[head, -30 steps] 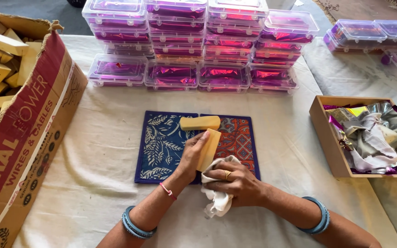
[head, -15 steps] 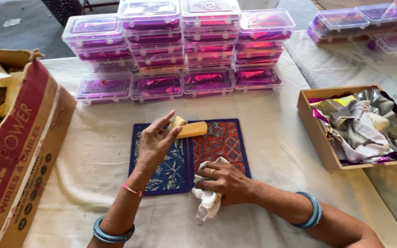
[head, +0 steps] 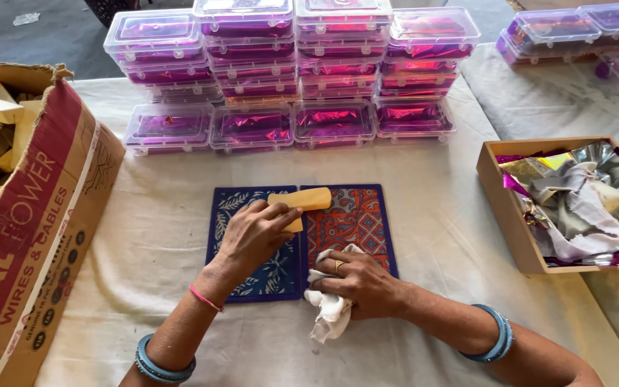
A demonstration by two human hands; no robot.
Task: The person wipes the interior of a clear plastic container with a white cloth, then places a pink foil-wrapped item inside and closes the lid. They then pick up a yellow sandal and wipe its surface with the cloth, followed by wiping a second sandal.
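Head view, looking down on a bench (head: 424,179) covered with a pale cloth. The left hand (head: 256,233) lies over the blue leaf-patterned mat (head: 227,208), its fingers (head: 281,213) curled and gripping a tan wooden block (head: 294,223), of which only the far end shows past the knuckles. A second tan wooden block (head: 302,198), oblong and lying flat, rests just beyond the fingertips, across the seam between the blue mat and the red-and-blue patterned mat (head: 356,218) beside it; whether the two blocks touch cannot be told. The right hand (head: 356,283) rests at the near edge of the red mat, fingers closed on a crumpled white cloth (head: 329,308), which hangs out below the palm toward the near side of the bench.

Surroundings: stacked clear plastic boxes with purple foil inside (head: 295,64) stand in rows at the far side of the bench, well apart from the hands. A large brown cardboard carton with a red printed side (head: 34,229) at the left holds more tan wooden blocks. A shallow wooden tray (head: 499,215) at the right holds crumpled silver and purple foil (head: 582,201).
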